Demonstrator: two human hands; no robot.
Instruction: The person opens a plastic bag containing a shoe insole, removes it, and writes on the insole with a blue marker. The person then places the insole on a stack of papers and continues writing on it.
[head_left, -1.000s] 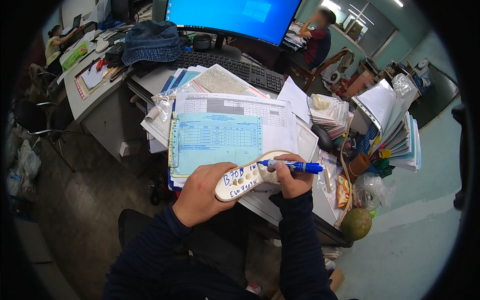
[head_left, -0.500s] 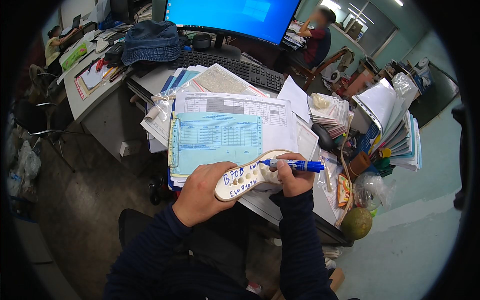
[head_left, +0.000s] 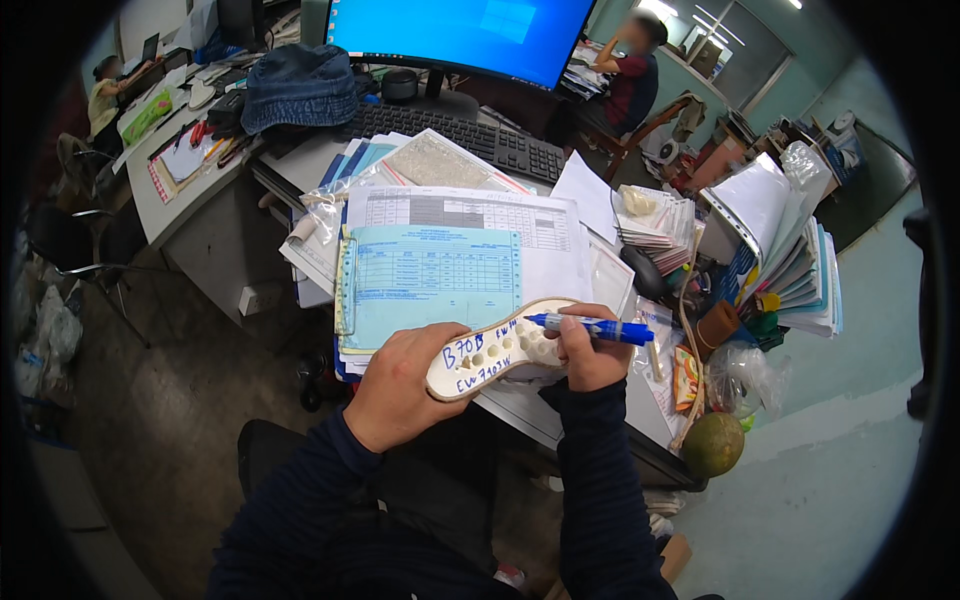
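Note:
A pale shoe sole point(head_left: 478, 379) with a row of round hollows is tilted over the desk's front edge. Around its wider left end my left hand point(head_left: 405, 385) is wrapped, thumb along the rim. Handwritten blue marks cover part of its upper face. My right hand point(head_left: 594, 356) grips a blue marker pen point(head_left: 610, 329), whose tip points left at the sole's upper edge, by the newest strokes. Whether the tip touches the surface I cannot tell. Behind the sole lies a light blue printed form point(head_left: 430, 275) on a stack of papers.
A black keyboard point(head_left: 460, 140) and a monitor point(head_left: 460, 35) stand at the back, a denim hat point(head_left: 300, 88) to their left. On the right are a mouse point(head_left: 641, 270), stacked folders point(head_left: 800, 275) and a round green fruit point(head_left: 713, 444). Two people sit farther off.
The marker tip has moved slightly right along the sole, and more blue strokes show there. The sole and left hand have shifted a little left.

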